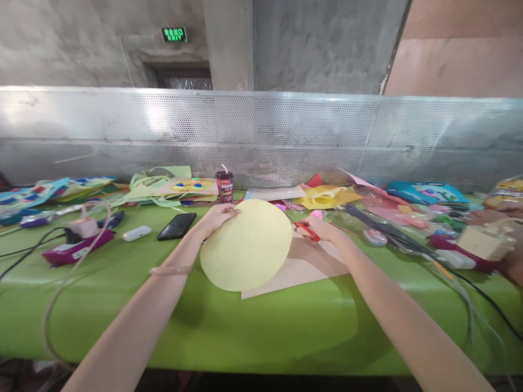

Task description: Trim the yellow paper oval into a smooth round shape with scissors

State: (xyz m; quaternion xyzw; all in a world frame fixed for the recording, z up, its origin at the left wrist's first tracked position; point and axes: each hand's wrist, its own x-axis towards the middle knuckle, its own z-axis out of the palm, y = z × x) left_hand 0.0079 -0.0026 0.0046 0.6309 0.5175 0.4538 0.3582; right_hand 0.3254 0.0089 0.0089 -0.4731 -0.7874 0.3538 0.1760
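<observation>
My left hand [220, 218] grips the upper left edge of a pale yellow paper circle [247, 247], which is held up over the green table. In my right hand [318, 227] is a pair of red-handled scissors [308, 232], its blades toward the circle's upper right edge. Whether the blades touch the paper I cannot tell. Below the circle and my right hand lies a light pinkish sheet of paper [302, 267], partly covered by the circle.
A phone [177, 226], a white oval case [137, 233] and a magenta power strip [77, 247] with cables lie to the left. A dark lidded cup [224, 187] with a straw stands behind the circle. Coloured paper [327, 196] and cables [408, 242] lie right, near another person's hand [512, 256].
</observation>
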